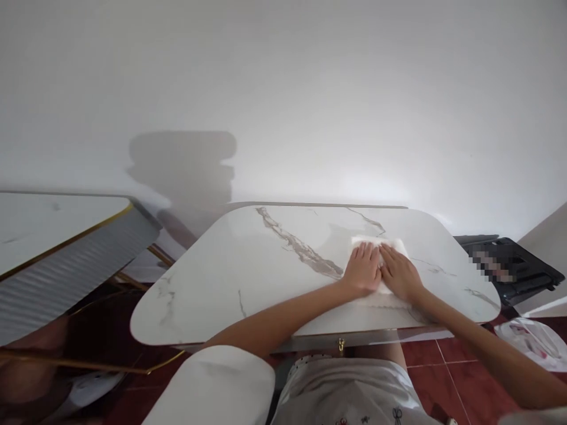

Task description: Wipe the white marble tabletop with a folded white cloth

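A white cloth (376,298) lies spread on the right part of a white marble-patterned table (212,271). My left hand (362,268) rests flat on the cloth, fingers stretched forward. Beside it, my right hand (400,273) also presses flat on the cloth, its fingertips close to those of my left hand. Both palms face down, and neither hand grips the cloth. Brown and grey veins run across the tabletop.
A second marble-topped piece with gold trim (57,227) stands at the left. A black folded item (527,268) is at the right, above a clear plastic bag (531,342) on red floor tiles (425,352). A white wall rises behind the table.
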The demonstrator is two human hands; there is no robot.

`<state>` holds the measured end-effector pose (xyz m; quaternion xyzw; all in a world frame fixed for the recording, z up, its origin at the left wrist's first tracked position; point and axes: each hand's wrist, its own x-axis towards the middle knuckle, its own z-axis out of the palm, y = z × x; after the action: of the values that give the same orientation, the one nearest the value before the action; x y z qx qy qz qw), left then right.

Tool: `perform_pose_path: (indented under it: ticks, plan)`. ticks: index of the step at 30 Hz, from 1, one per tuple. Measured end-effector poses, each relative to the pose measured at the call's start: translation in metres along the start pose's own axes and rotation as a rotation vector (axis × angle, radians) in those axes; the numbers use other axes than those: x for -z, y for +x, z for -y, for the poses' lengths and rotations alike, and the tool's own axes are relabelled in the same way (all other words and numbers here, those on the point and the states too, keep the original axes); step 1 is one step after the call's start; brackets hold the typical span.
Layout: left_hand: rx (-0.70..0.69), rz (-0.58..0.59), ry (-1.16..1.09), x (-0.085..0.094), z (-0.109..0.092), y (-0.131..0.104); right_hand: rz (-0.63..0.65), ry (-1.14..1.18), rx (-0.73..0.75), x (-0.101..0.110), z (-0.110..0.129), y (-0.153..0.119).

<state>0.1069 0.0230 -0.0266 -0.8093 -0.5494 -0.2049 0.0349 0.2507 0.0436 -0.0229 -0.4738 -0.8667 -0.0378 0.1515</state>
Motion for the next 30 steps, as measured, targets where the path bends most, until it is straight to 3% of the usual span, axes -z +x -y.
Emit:
perform_pose_path:
  ticks: [3,6,9,11,16,24,30]
  plan:
    - [-0.016,0.012,0.002,0.015,-0.009,-0.044,-0.050,0.000,-0.013,0.004,0.032,-0.036]
    - [0.011,0.024,0.026,0.030,-0.004,-0.083,-0.069,0.025,-0.009,0.006,0.070,-0.054]
    - [0.077,0.045,0.043,0.040,0.010,-0.104,-0.056,0.057,-0.018,0.005,0.102,-0.049]
    - [0.135,0.054,0.048,0.044,0.022,-0.105,-0.028,0.075,-0.021,0.003,0.113,-0.036]
    - [0.243,-0.012,0.020,0.046,0.050,-0.066,0.012,0.092,-0.022,-0.006,0.111,0.011]
    - [0.157,-0.080,-0.026,0.026,0.094,0.029,-0.030,0.020,-0.084,-0.032,0.060,0.098]
    - [0.175,-0.100,-0.022,0.011,0.133,0.080,-0.033,0.006,-0.090,-0.050,0.037,0.160]
